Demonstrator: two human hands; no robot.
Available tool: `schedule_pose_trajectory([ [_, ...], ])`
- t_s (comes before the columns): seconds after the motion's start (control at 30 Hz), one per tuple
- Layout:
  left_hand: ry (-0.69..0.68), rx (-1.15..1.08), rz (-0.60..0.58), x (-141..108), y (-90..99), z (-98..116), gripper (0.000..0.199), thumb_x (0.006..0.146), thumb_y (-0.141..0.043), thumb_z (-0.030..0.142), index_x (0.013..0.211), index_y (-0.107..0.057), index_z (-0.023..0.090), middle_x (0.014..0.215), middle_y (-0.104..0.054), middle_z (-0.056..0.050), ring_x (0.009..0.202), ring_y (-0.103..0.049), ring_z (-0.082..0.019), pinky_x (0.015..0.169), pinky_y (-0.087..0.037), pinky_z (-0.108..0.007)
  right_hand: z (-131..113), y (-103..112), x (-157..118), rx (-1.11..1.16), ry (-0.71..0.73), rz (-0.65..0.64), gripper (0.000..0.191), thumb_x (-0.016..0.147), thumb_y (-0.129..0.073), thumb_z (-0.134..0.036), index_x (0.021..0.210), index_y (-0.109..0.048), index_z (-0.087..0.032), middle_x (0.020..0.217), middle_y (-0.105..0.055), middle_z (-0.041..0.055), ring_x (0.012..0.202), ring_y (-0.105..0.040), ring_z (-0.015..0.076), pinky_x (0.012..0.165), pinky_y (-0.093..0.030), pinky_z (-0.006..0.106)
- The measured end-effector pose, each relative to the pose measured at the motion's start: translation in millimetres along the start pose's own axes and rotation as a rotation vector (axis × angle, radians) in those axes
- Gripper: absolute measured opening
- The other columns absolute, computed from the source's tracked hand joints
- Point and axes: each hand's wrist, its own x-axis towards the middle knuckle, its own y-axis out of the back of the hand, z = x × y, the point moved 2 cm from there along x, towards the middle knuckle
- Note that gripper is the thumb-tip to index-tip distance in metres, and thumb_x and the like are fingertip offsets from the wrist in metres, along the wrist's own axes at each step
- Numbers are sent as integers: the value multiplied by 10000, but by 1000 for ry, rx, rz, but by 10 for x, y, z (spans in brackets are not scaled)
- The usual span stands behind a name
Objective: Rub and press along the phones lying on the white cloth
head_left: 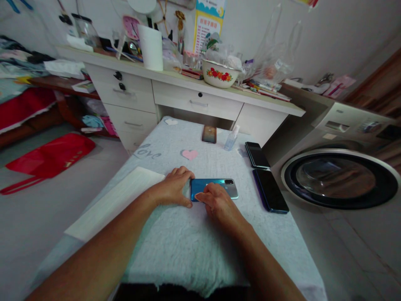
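Note:
A smartphone (197, 187) with a shiny blue-to-silver back lies face down on the cloth-covered table. My left hand (175, 187) grips its left end, fingers at the far corner and thumb at the near one. Over the middle of the phone's back, my right hand (217, 200) has its fingers bunched together and pressed down. Whatever those fingers hold, if anything, is hidden. The camera block shows at the phone's right end. Beside my left forearm lies a long folded white paper or cloth strip (115, 200).
Two dark phones, one farther (257, 154) and one nearer (271, 191), lie along the table's right edge. A clear spray bottle (231, 140) stands near a blurred dark rectangle (209, 134). A washing machine (332, 125) is on the right; a drawer desk (178, 94) is behind.

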Motion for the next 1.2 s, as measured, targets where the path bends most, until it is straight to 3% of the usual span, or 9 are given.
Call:
schedule_pose_trajectory([
  [0.33, 1, 19, -3, 14, -11, -6, 713, 512, -752, 462, 1149, -512, 251, 1167, -485, -61, 1141, -428, -299, 935, -389, -391, -150, -31, 40, 3, 65, -7, 268, 930, -439, -138, 954, -694, -214, 870, -523, 38, 807, -436, 168, 714, -318, 285],
  [0.63, -13, 3, 3, 2, -9, -18, 728, 511, -756, 456, 1158, -507, 233, 1159, -476, -67, 1124, -437, -297, 930, -398, -384, 22, 12, 0, -22, 32, 24, 305, 876, -467, -85, 998, -706, -230, 844, -523, 38, 780, -445, 162, 707, -326, 285],
  [1.0, -3, 20, -14, 12, -5, -1, 722, 526, -737, 472, 1164, -510, 220, 1183, -474, -78, 1141, -418, -311, 942, -381, -404, -118, -19, 24, 5, 49, -13, 295, 908, -427, -102, 964, -689, -227, 881, -511, 36, 792, -435, 160, 714, -332, 271],
  [1.2, -25, 14, -10, 16, -21, -30, 728, 523, -740, 478, 1165, -508, 223, 1173, -468, -76, 1132, -420, -306, 944, -386, -406, -57, 50, 1, 20, 36, -40, 331, 845, -466, -49, 966, -708, -240, 838, -511, 27, 785, -444, 157, 692, -321, 264],
])
